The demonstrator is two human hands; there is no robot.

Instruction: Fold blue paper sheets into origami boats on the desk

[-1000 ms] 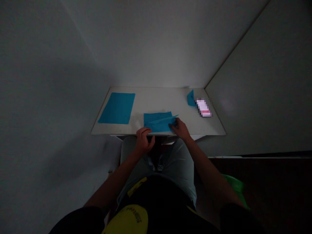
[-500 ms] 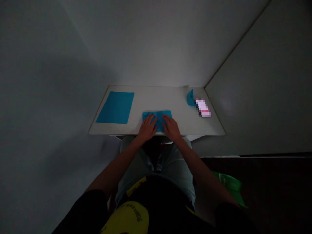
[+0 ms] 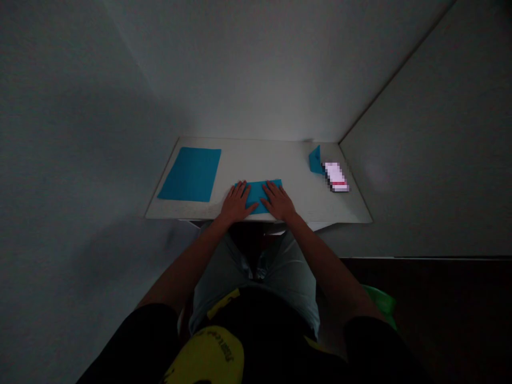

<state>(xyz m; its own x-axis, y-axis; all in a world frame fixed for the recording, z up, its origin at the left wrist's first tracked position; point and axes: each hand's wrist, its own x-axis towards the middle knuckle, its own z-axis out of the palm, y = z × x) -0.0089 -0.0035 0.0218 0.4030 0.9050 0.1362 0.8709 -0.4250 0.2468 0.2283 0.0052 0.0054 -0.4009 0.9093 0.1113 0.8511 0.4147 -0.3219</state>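
Note:
A blue sheet of paper (image 3: 256,194), looking folded into a small rectangle, lies at the front middle of the white table. Flat on its left end rests my left hand (image 3: 237,202), fingers spread and thumb pointing inward. My right hand (image 3: 279,201) lies on the right end, its fingers also stretched out. Between the two hands the middle of the paper shows; both ends are partly covered. Neither hand grips anything.
A larger blue sheet (image 3: 191,174) lies flat on the left of the white table (image 3: 256,160). At the right stand a folded blue paper piece (image 3: 315,160) and a phone (image 3: 336,176) with a blurred screen. Walls border the table; a green plastic object (image 3: 381,301) is below right.
My hands have flattened and spread on the paper. The left has slid a little outward to the left. The view has shifted slightly.

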